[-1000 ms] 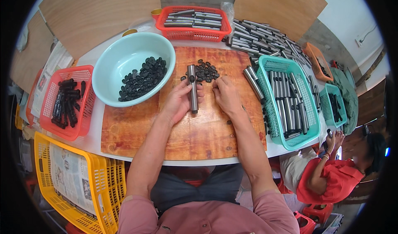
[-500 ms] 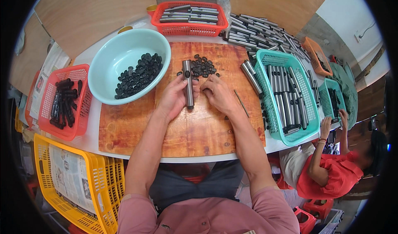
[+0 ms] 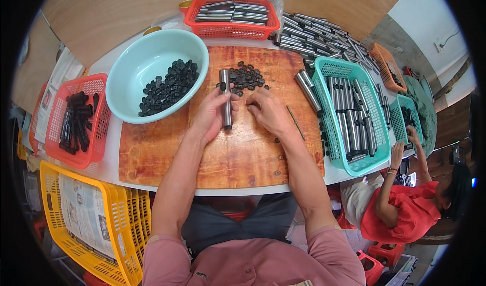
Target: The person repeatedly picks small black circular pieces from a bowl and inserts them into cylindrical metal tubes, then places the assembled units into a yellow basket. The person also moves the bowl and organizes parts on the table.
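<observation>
Steel tube (image 3: 226, 97): gripped upright-ish in left hand (image 3: 212, 116), over orange wooden board (image 3: 167, 154), black cap already seated on far end.
Yellow crate (image 3: 119, 210): far left, below table edge, printed sheet inside.
Red basket, left (image 3: 96, 86): loaded with black tubes; well apart from hands.
Teal bowl (image 3: 131, 68): holds black caps (image 3: 169, 83); just beside left hand.
Left hand grip: fingers wrapped closed around tube's middle.
Loose caps (image 3: 248, 77): small pile on board, just beyond both hands.
Right hand (image 3: 266, 108): fingertips pinched narrow near loose caps; whether a cap is held, cannot tell.
Thin rod (image 3: 295, 123): lying on board, just right of right hand.
Teal basket (image 3: 324, 88): filled with steel tubes; one tube lying along its left rim.
Red basket, top (image 3: 195, 13): more steel tubes.
Other person (image 3: 405, 205): red top, lower right, reaching toward small teal basket (image 3: 400, 103).
Risk: tube slipping sideways, judged likely if cap is pressed off-centre.
Risk: loose caps rolling off board if knocked by knuckles.
</observation>
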A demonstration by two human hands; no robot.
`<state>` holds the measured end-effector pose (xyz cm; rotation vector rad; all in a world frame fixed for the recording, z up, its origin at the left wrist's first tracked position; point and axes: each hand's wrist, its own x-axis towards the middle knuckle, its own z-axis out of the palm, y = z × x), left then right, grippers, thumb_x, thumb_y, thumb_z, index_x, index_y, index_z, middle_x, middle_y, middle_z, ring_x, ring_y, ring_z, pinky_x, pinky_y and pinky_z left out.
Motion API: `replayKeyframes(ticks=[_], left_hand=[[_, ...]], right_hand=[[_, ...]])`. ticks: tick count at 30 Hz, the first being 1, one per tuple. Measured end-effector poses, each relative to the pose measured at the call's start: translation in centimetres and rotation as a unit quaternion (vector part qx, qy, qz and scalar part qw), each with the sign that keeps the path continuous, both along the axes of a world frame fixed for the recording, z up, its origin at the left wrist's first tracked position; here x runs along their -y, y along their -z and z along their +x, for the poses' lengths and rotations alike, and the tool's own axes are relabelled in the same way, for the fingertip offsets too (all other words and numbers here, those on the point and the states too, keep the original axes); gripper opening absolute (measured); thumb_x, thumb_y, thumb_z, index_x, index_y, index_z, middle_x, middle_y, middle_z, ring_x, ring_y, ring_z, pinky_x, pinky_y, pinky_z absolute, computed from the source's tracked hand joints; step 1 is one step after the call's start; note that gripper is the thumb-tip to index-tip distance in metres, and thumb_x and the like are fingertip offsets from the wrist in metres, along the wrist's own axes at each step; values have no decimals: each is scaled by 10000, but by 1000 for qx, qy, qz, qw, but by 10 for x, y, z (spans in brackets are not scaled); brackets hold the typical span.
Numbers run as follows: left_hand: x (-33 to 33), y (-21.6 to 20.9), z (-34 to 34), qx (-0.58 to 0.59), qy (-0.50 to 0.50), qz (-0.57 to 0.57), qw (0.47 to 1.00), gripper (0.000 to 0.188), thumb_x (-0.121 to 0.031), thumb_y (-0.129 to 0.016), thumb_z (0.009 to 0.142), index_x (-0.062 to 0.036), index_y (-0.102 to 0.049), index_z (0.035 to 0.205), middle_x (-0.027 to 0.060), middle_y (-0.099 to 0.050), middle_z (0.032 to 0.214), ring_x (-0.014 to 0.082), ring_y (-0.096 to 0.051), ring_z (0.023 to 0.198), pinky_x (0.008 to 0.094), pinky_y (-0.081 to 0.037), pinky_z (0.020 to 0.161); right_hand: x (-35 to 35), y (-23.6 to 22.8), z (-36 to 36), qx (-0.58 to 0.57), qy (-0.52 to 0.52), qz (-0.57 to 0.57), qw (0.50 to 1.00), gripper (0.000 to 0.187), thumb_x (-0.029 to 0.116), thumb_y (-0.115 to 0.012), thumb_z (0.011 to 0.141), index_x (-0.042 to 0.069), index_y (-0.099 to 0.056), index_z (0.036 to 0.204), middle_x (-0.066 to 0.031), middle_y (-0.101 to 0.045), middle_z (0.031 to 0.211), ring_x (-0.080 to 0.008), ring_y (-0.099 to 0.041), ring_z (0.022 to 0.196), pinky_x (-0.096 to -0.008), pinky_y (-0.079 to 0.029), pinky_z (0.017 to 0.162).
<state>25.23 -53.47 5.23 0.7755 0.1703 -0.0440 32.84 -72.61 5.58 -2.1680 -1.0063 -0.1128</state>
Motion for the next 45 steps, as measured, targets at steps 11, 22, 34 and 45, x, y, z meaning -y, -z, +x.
replayKeyframes(ticks=[11, 22, 34, 45], left_hand=[[9, -12, -4, 1, 5, 112, 994, 399, -98, -694, 951, -31, -514, 1301, 83, -671, 961, 119, -638, 699, 256, -537, 586], [7, -10, -4, -6, -8, 128, 992, 416, -90, -706, 942, -4, -524, 1306, 60, -657, 927, 114, -622, 690, 243, -510, 607], [6, -10, -3, -24, -33, 120, 992, 404, -25, -703, 913, -9, -545, 1285, 71, -665, 941, 108, -639, 682, 223, -544, 613], [9, -13, -4, -40, -29, 144, 988, 430, -21, -692, 910, 1, -515, 1301, 54, -644, 888, 114, -640, 688, 249, -551, 610]], right_hand=[[-15, -19, -19, 36, 1, 133, 990, 231, -52, -690, 817, 9, -623, 1030, -148, -635, 923, -343, -647, 853, -407, -527, 759], [-19, -23, -24, 248, -55, 70, 965, 244, -73, -701, 805, 16, -629, 1021, -125, -657, 963, -317, -651, 851, -392, -540, 749], [-17, -10, -21, 13, -45, 126, 991, 269, -6, -717, 812, 33, -640, 1067, -145, -622, 1007, -348, -637, 936, -424, -533, 777], [-11, -13, -19, -7, -34, 86, 996, 305, -15, -699, 821, 19, -663, 1122, -166, -667, 1055, -347, -676, 918, -397, -563, 782]])
